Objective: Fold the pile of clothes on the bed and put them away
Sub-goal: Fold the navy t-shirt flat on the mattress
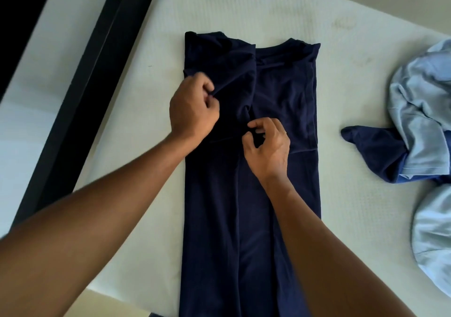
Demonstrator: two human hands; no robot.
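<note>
A navy blue T-shirt lies lengthwise on the white mattress, collar at the far end, both sides folded in toward the middle so it forms a long strip. My left hand pinches the hem of the folded-in left sleeve near the strip's left edge. To its right, my right hand pinches a fold of the same sleeve flap at the middle of the shirt. Both forearms reach in from the bottom and cover part of the lower shirt.
A heap of unfolded clothes sits at the right edge: light blue garments over a dark navy piece. A black bed frame runs diagonally along the mattress's left side.
</note>
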